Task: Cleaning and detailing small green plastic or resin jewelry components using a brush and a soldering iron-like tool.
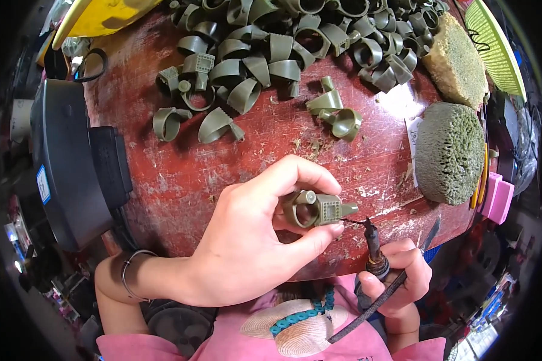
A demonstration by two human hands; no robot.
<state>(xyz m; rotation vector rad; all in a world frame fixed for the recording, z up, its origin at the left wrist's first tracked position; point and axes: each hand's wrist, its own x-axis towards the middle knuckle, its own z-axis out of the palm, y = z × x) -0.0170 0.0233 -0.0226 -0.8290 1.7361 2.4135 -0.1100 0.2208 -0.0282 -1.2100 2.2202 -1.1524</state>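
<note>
Between the thumb and fingers of my left hand (247, 234) is a dark green wax ring (310, 209) with a square, dotted-edge top and a short stub. My right hand (400, 280) grips a corded wax pen (374, 249), its thin, bent dark tip pointing left, right by the ring's stub and my left thumb. Whether the tip touches the wax is too small to tell. A narrow grey blade (430, 233) sticks out past my right fingers; its handle is hidden. Two loose green wax pieces (346, 124) lie just beyond my left hand.
A large heap of similar green rings (247, 66) covers the far side of the red, scratched table (162, 174). At left stands a dark grey box (66, 162). Two rough, porous blocks (448, 153), a pink block (497, 197) and a light green basket (497, 48) line the right. Wax crumbs dot the tabletop.
</note>
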